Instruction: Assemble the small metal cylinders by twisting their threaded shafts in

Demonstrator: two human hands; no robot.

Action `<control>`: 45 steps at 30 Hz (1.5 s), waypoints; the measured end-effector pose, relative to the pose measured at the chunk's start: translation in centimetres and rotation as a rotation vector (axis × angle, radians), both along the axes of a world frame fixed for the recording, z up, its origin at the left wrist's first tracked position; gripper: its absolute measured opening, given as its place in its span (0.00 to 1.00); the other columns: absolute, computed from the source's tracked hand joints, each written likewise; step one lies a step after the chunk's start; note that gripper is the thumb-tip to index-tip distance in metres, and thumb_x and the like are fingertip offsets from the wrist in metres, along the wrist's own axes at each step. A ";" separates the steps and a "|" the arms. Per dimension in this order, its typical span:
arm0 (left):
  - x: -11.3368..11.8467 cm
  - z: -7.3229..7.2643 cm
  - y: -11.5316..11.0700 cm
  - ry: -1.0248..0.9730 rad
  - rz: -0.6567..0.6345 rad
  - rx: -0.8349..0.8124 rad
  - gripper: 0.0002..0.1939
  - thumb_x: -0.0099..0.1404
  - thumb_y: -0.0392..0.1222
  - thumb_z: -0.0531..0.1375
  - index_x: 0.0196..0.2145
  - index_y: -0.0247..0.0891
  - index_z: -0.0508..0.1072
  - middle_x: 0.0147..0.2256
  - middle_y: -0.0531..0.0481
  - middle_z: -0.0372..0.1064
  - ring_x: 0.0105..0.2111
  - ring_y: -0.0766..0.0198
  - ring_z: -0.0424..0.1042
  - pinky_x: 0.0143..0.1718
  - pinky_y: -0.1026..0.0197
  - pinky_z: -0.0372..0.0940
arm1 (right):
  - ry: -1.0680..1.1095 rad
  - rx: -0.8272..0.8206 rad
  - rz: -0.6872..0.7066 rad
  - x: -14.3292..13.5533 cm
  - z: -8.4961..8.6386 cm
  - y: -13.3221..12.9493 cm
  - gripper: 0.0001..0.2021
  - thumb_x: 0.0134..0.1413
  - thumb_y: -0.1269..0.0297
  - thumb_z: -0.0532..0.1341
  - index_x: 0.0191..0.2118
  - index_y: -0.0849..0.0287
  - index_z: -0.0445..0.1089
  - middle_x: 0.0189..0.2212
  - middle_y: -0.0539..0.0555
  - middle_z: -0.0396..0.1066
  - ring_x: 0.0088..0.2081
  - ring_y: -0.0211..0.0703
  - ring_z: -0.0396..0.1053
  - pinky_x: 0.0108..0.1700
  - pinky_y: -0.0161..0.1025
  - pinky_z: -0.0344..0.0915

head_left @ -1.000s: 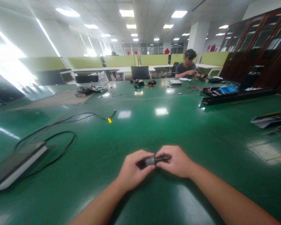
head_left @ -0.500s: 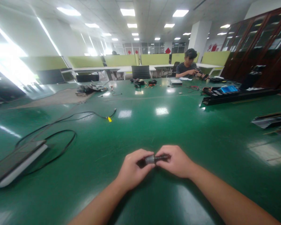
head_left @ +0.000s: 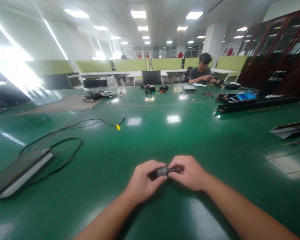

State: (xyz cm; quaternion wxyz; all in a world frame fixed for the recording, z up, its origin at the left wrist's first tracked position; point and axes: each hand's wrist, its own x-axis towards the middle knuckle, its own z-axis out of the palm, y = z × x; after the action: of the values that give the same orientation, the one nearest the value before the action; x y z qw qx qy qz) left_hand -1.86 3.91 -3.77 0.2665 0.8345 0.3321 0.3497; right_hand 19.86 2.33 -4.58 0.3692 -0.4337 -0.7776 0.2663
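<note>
A small dark cylindrical part with a grey metal end [head_left: 163, 171] is held between both my hands, low over the green table [head_left: 150, 140]. My left hand [head_left: 142, 181] grips the grey end with curled fingers. The dark end is pinched by my right hand [head_left: 188, 173], thumb and fingers closed on it. Most of the part is hidden by my fingers.
A flat tablet-like device [head_left: 17, 173] lies at the left with a black cable [head_left: 65, 146] looped beside it, ending in a yellow tag [head_left: 118, 127]. Long black trays [head_left: 255, 103] lie at the right. A person [head_left: 202, 71] works at the far end among small tools.
Both hands stay closed on the small part in the same spot. The view has shifted very slightly; nothing else has moved.
</note>
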 end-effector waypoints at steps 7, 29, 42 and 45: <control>0.0 0.0 0.1 -0.001 -0.007 0.000 0.12 0.61 0.43 0.66 0.43 0.40 0.78 0.38 0.46 0.78 0.37 0.60 0.75 0.40 0.59 0.68 | -0.011 0.001 0.009 0.1 0.1 -0.1 0.04 0.50 0.71 0.67 0.34 0.58 0.77 0.29 0.49 0.73 0.30 0.38 0.68 0.33 0.33 0.60; -0.1 0.0 0.1 0.008 0.005 0.054 0.12 0.61 0.43 0.66 0.43 0.40 0.78 0.38 0.47 0.78 0.37 0.60 0.76 0.41 0.60 0.70 | -0.015 -0.002 -0.010 0.0 0.2 -0.1 0.04 0.51 0.71 0.67 0.35 0.58 0.77 0.28 0.50 0.74 0.30 0.38 0.68 0.32 0.34 0.60; -0.1 0.3 0.0 0.020 0.015 0.052 0.11 0.62 0.43 0.65 0.42 0.40 0.78 0.38 0.45 0.78 0.37 0.59 0.76 0.41 0.59 0.70 | -0.026 -0.007 -0.029 0.2 0.4 -0.1 0.04 0.50 0.71 0.67 0.33 0.58 0.77 0.26 0.49 0.72 0.27 0.36 0.65 0.30 0.33 0.58; -0.1 0.3 0.0 0.020 0.016 0.043 0.11 0.61 0.43 0.66 0.43 0.40 0.78 0.38 0.46 0.78 0.37 0.59 0.76 0.41 0.59 0.70 | -0.022 -0.012 -0.031 0.2 0.4 -0.2 0.04 0.49 0.71 0.67 0.33 0.58 0.77 0.26 0.49 0.72 0.26 0.36 0.64 0.29 0.33 0.57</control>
State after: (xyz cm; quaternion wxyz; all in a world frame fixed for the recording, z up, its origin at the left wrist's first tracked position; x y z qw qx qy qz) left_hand -1.94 3.95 -3.49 0.2426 0.8407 0.3338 0.3506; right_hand 20.03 2.14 -4.16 0.3619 -0.4509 -0.7732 0.2606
